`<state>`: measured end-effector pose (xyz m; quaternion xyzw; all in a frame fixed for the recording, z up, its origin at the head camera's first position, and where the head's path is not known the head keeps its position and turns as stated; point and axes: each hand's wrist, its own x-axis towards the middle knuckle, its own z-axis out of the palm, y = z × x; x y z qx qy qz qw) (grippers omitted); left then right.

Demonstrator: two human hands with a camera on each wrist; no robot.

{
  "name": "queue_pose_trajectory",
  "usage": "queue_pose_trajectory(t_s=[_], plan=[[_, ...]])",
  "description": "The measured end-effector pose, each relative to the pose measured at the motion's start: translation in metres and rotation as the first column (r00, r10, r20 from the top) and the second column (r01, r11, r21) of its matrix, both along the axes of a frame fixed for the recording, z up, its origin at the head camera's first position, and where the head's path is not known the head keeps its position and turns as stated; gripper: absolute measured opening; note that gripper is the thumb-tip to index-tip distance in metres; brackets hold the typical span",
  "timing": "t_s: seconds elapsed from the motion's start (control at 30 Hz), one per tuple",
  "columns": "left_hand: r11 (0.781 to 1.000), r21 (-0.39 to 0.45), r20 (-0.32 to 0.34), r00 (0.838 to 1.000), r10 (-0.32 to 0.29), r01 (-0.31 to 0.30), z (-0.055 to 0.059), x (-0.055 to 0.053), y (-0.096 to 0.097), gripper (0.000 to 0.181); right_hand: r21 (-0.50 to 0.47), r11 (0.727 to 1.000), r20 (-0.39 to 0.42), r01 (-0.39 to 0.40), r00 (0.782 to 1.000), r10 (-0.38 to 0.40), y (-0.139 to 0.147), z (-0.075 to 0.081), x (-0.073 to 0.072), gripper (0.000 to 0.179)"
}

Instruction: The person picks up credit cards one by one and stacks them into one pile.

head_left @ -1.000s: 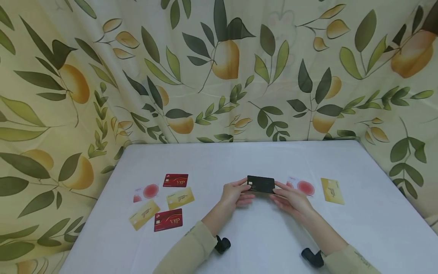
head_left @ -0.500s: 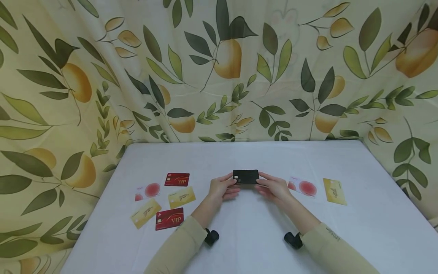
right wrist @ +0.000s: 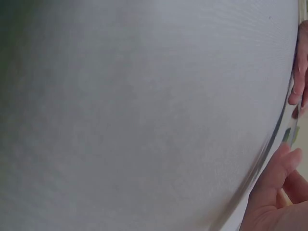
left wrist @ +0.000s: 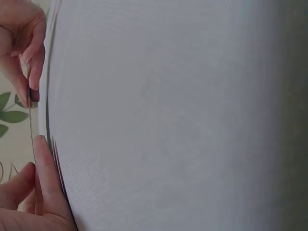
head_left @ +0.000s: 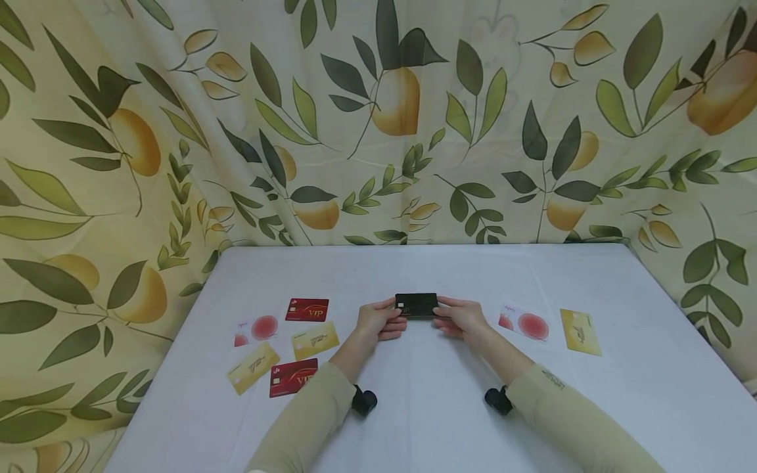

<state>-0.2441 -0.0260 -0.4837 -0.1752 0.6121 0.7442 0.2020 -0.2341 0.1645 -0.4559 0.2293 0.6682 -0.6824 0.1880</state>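
A black card (head_left: 416,305) with a small chip is held up over the middle of the table. My left hand (head_left: 375,322) pinches its left end between thumb and fingers. At the opposite end, my right hand (head_left: 464,318) pinches the card the same way. In the left wrist view the card (left wrist: 32,130) appears edge-on as a thin line between both hands. The right wrist view catches my right hand (right wrist: 276,192) at the lower right, with the left hand's fingers (right wrist: 299,82) above it.
Left of the hands lie red VIP cards (head_left: 307,310), gold cards (head_left: 315,340) and a pale card with a pink circle (head_left: 263,327). Right of them lie another pink-circle card (head_left: 533,326) and a gold card (head_left: 581,332). A fruit-patterned curtain (head_left: 355,131) hangs behind the white table (head_left: 426,414).
Both hands have carried the black card left and slightly toward the far edge, uncovering more of the right pink-circle card. My left sleeve now covers part of the lower red card.
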Motion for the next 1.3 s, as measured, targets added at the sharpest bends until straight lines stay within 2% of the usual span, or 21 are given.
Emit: queue_pose_trajectory(t_s=[0.33, 0.87, 1.1, 1.3], plan=[[0.999, -0.034, 0.013, 1.000, 0.000, 0.000, -0.003, -0.004, 0.001, 0.045, 0.053, 0.998, 0.005, -0.028, 1.000, 0.028, -0.001, -0.010, -0.006, 0.047], [0.997, -0.079, -0.003, 1.000, -0.013, 0.013, 0.003, -0.003, 0.001, 0.045, 0.143, 0.988, -0.075, -0.063, 0.994, 0.074, -0.005, -0.013, -0.006, 0.045], [0.994, -0.096, -0.010, 0.998, -0.060, 0.059, 0.001, -0.006, -0.001, 0.042, 0.168, 0.980, -0.078, -0.106, 0.990, 0.120, -0.003, -0.011, -0.006, 0.043], [0.987, -0.135, -0.016, 0.996, -0.090, 0.087, 0.002, -0.007, -0.003, 0.040, 0.239, 0.956, -0.080, -0.172, 0.977, 0.196, -0.001, -0.010, -0.009, 0.042]])
